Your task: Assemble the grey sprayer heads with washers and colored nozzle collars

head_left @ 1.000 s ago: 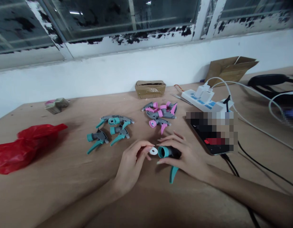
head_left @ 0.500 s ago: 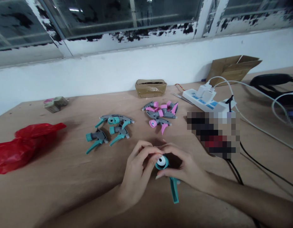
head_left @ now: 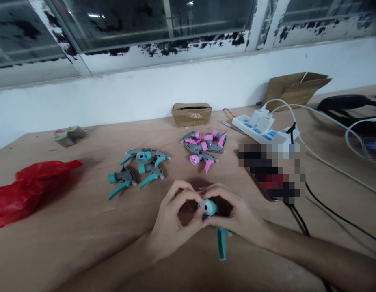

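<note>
Both hands meet low in the middle of the head view, around a teal and grey trigger spray head [head_left: 222, 243]. Its round collar, with a white disc and dark centre hole inside, faces me; the teal lever hangs down below. My right hand [head_left: 241, 209] is closed around the body, thumb under the collar. My left hand [head_left: 169, 227] pinches the collar's left rim with thumb and fingertips. Much of the grey body is hidden by the fingers. Several teal and grey spray heads [head_left: 152, 172] lie beyond my left hand. Several pink and grey ones [head_left: 203, 158] lie further back.
A red plastic bag [head_left: 38, 186] lies on the left. Small block-like pieces [head_left: 69, 136] sit behind it. Against the wall stand a small cardboard box [head_left: 191, 115] and a larger open one [head_left: 294, 91]. A white power strip [head_left: 251, 127], cables and a pixelated dark object [head_left: 267, 174] occupy the right.
The left thumb has moved from across the white disc down to the collar's lower left edge, and the disc shows more fully. The right hand keeps its hold on the spray head.
</note>
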`<control>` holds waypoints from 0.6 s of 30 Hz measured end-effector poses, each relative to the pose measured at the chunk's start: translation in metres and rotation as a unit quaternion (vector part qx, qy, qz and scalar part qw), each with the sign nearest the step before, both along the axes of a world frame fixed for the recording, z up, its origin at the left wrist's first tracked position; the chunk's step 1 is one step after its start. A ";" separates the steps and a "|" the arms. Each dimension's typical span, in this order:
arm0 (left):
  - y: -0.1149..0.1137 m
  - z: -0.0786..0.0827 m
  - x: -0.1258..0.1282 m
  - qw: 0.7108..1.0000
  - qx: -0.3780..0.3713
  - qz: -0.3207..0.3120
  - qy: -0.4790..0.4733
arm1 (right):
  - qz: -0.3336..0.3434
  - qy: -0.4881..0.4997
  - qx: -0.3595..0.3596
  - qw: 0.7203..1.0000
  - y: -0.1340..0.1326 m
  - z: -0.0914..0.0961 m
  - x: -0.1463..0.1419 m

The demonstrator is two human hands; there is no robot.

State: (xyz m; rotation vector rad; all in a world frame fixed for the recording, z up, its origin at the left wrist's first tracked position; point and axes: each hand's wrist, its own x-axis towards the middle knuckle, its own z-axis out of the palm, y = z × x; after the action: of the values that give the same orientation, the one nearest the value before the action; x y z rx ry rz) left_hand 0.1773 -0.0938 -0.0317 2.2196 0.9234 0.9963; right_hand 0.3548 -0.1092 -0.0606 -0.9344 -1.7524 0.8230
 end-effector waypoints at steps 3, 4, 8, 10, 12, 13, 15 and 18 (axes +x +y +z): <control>0.007 0.002 -0.003 0.999 -0.017 -0.033 0.026 | -0.015 -0.012 0.006 1.000 0.001 0.000 0.000; 0.009 0.002 -0.005 0.998 -0.018 -0.045 0.031 | -0.020 -0.016 0.006 1.000 0.001 0.000 0.000; 0.011 0.004 -0.008 0.997 -0.012 -0.060 0.041 | -0.027 -0.025 0.000 0.999 0.001 0.001 0.000; 0.010 0.004 -0.007 0.998 -0.012 -0.047 0.045 | -0.032 -0.025 0.001 0.999 0.001 0.001 0.000; 0.009 0.004 -0.007 0.998 -0.011 -0.036 0.049 | -0.037 -0.025 0.005 0.999 0.001 0.001 0.000; 0.009 0.005 -0.007 0.998 -0.009 -0.034 0.052 | -0.038 -0.025 0.007 0.999 0.001 0.001 0.000; 0.008 0.006 -0.007 0.998 -0.001 -0.033 0.050 | -0.038 -0.024 0.010 0.999 0.001 0.000 0.000; 0.008 0.008 -0.006 0.998 0.022 -0.034 0.040 | -0.037 -0.020 0.012 0.999 0.001 0.000 0.000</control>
State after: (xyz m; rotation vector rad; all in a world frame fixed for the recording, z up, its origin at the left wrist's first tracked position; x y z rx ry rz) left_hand 0.1716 -0.0857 -0.0234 2.3260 0.8623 0.9112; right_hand 0.3543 -0.1083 -0.0607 -1.0006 -1.7460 0.7392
